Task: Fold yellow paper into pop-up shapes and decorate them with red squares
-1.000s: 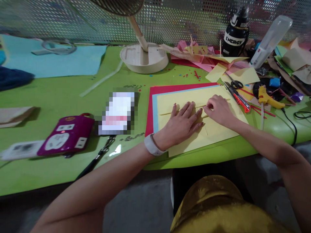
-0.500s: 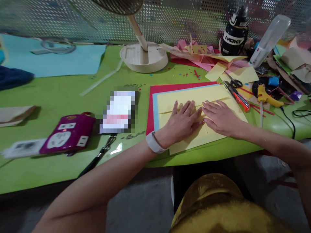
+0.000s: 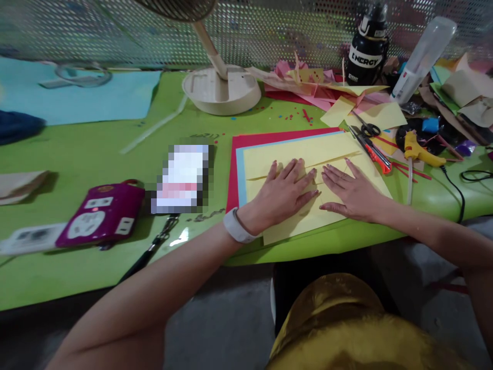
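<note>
A yellow paper sheet (image 3: 292,154) lies on the green table (image 3: 96,154), stacked over a light blue sheet (image 3: 239,174) and a red sheet (image 3: 250,141). A folded flap crosses the yellow sheet. My left hand (image 3: 283,192) lies flat on the yellow paper with fingers spread, a white band on its wrist. My right hand (image 3: 352,190) presses flat on the same sheet just to the right, fingers spread, nearly touching the left hand.
A red utility knife (image 3: 375,153), black scissors (image 3: 367,127) and a yellow glue gun (image 3: 419,149) lie right of the sheets. Behind stand a fan base (image 3: 221,90), a black bottle (image 3: 365,49), a white bottle (image 3: 421,56) and paper scraps (image 3: 308,85). A magenta power strip (image 3: 102,213) sits at left.
My right hand went from pinching at the fold with curled fingers to lying flat and open on the yellow paper, sliding slightly toward me. My left hand stayed pressed in place.
</note>
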`<action>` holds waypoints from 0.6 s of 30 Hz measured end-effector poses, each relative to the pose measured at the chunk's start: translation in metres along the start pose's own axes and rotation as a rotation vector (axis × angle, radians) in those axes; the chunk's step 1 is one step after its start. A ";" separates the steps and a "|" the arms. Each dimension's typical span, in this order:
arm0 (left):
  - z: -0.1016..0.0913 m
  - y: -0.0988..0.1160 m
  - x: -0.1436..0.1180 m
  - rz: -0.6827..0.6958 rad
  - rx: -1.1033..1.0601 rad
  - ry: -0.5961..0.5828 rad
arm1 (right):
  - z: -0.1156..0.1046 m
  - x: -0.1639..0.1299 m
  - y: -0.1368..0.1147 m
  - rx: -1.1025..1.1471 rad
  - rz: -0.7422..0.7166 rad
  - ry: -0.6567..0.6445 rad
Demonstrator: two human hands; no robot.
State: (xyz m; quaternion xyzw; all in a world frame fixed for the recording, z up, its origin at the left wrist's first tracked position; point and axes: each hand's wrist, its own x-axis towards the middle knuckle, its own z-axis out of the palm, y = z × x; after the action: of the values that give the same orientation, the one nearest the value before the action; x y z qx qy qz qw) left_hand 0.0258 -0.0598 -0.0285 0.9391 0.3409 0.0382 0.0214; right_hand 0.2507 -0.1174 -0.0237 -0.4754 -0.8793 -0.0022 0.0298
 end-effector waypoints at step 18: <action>-0.050 0.000 0.040 -0.135 -0.077 0.029 | 0.008 -0.012 0.015 -0.012 -0.033 0.051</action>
State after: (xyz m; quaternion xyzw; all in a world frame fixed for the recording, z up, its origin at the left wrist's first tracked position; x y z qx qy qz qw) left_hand 0.0522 -0.0337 0.0237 0.9117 0.4022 0.0636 0.0552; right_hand 0.2695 -0.1194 -0.0323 -0.4608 -0.8859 -0.0203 0.0494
